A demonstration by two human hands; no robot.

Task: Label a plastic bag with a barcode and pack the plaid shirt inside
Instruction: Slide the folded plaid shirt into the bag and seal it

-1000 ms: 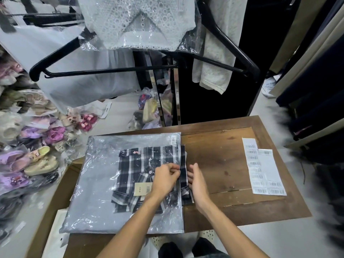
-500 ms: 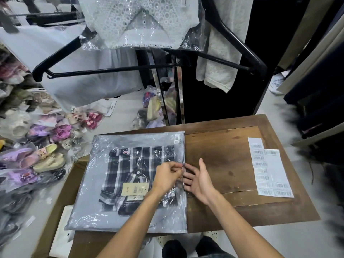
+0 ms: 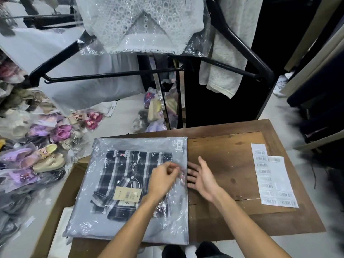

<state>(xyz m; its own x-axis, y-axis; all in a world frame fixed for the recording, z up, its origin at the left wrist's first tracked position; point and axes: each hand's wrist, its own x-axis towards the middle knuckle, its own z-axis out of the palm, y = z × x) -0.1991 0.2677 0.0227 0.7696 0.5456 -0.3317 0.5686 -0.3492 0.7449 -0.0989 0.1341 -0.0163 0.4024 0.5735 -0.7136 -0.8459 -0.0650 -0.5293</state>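
At centre frame the folded dark plaid shirt point(image 3: 128, 181) lies inside the clear plastic bag point(image 3: 134, 226) on the brown wooden worktop point(image 3: 232, 164), left hand point(image 3: 163, 178) fingers pinching the bag's right edge, right hand point(image 3: 202, 176) spread open beside it.

The plaid shirt point(image 3: 128, 181) lies inside the plastic bag point(image 3: 134, 228) on the desk point(image 3: 229, 161); the left hand point(image 3: 163, 178) pinches the bag's edge, the right hand point(image 3: 203, 176) open beside it.

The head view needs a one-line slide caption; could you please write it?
Plaid shirt lies inside the labelled plastic bag as left hand pinches its open edge, right hand open alongside.
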